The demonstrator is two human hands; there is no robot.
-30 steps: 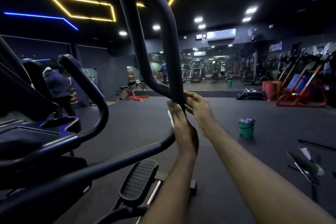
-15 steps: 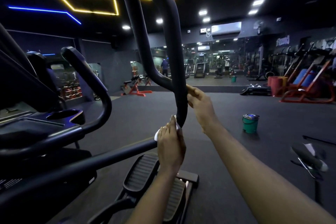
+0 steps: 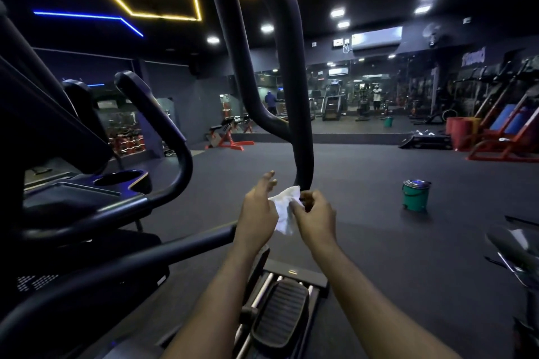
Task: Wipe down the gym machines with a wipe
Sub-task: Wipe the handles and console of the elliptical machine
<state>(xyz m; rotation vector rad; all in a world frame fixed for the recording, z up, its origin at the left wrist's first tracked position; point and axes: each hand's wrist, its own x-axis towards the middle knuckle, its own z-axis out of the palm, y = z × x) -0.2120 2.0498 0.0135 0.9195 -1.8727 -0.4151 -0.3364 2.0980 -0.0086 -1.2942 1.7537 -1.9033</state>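
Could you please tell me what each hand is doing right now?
Left hand: open, fingers straight, against the wipe.
Right hand: pinching the wipe.

Single head-worn wide-angle view, facing forward and slightly down, close behind both forearms, elliptical handlebar (image 3: 294,90) rising just ahead, pedal (image 3: 281,315) near bottom edge, gym floor (image 3: 379,242) and mirrored far wall (image 3: 364,96) beyond.

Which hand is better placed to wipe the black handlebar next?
Probably the right hand: its fingers pinch the wipe right at the lower end of the handlebar. The left hand lies open beside the wipe, farther from the bar.
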